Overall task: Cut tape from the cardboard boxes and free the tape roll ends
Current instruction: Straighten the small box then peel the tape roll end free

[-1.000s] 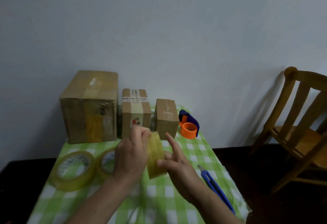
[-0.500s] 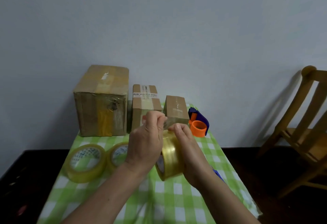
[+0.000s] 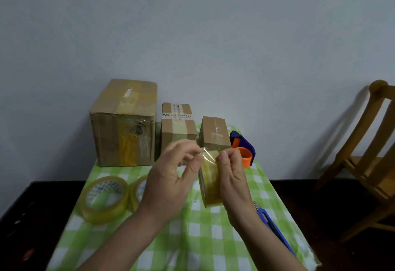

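**Tape end pinched free above the checked table**

The right hand [image 3: 232, 182] wraps around a roll of clear yellowish packing tape [image 3: 210, 182], holding it upright on edge above the green-and-white checked tablecloth [image 3: 192, 238]. The left hand [image 3: 171, 183] has its thumb and forefinger pinched shut on the loose transparent tape end [image 3: 208, 155], which stretches a short way from the top of the roll to that pinch; the other left fingers curl loosely below.

Two more yellowish tape rolls lie flat on the cloth to the left: a larger roll with a printed core [image 3: 104, 198] and a second roll [image 3: 139, 189] just beside it, partly hidden behind the left wrist.

Along the far edge of the table, against the pale wall, stand three brown cardboard boxes. The large taped box [image 3: 124, 125] is on the left, a medium box with a white printed label strip [image 3: 177, 125] stands in the middle, and a small box [image 3: 214, 131] stands to the right. Just beside the small box sits a blue-and-orange tape dispenser [image 3: 243, 148].

A blue utility knife [image 3: 273, 228] lies on the cloth along its right edge, partly covered by the right forearm. A wooden chair [image 3: 367, 159] stands well apart on the right.
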